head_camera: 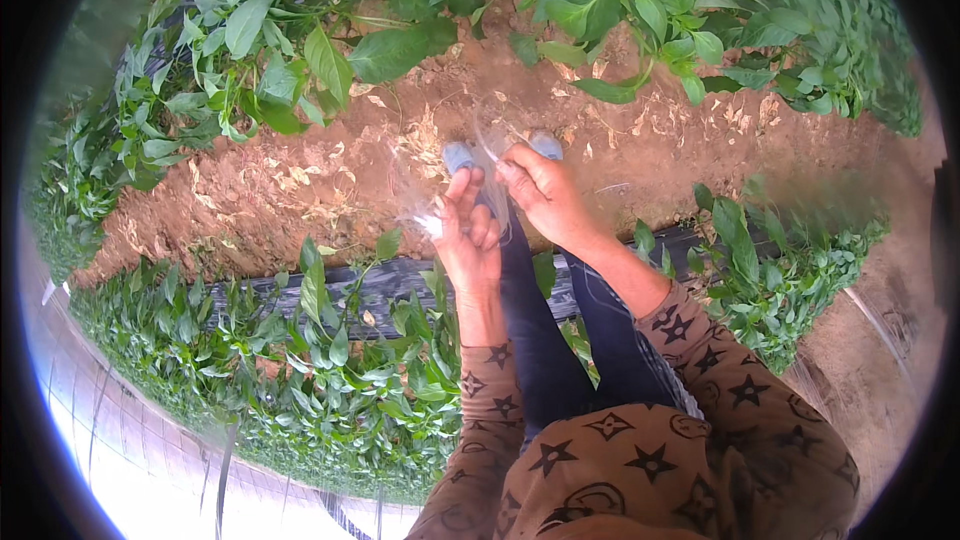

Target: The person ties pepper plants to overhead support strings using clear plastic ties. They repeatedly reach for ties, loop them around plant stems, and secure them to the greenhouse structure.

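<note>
My left hand (470,236) is raised in front of my legs, its fingers curled around a bunch of white string (429,225) whose ends stick out at the thumb side. To its right and a little higher, my right hand (536,184) pinches a pale strand (487,146) between thumb and fingertips. Thin, blurred strands hang between the two hands. Behind the hands, the tips of my blue shoes (457,157) rest on the brown soil.
Leafy green plants (390,52), apparently peppers, lean over the far side of the soil path (300,180). Nearer rows (352,390) grow beside black plastic mulch film (390,285). Dry leaves litter the path. A curved greenhouse wall (135,442) stands at lower left.
</note>
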`<act>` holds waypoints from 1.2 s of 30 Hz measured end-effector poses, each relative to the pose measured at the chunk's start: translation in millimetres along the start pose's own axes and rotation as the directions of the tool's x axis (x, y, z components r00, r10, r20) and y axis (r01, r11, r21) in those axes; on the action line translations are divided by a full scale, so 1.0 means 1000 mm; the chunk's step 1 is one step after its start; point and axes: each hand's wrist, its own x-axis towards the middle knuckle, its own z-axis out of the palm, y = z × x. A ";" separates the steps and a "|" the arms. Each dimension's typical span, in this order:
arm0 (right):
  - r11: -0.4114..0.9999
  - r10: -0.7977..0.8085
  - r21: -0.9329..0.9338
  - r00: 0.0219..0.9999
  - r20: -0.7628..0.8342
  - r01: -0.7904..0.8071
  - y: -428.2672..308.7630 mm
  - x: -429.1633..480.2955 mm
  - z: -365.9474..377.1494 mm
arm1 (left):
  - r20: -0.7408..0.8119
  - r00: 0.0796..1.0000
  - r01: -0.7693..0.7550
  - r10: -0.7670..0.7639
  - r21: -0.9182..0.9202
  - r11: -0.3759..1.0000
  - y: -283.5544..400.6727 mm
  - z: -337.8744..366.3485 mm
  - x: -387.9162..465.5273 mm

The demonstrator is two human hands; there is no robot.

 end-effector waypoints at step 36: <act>0.118 -0.091 0.969 0.970 0.227 -0.216 0.085 0.198 0.129 | 0.102 0.797 -0.583 0.595 0.385 0.715 0.036 -0.040 0.227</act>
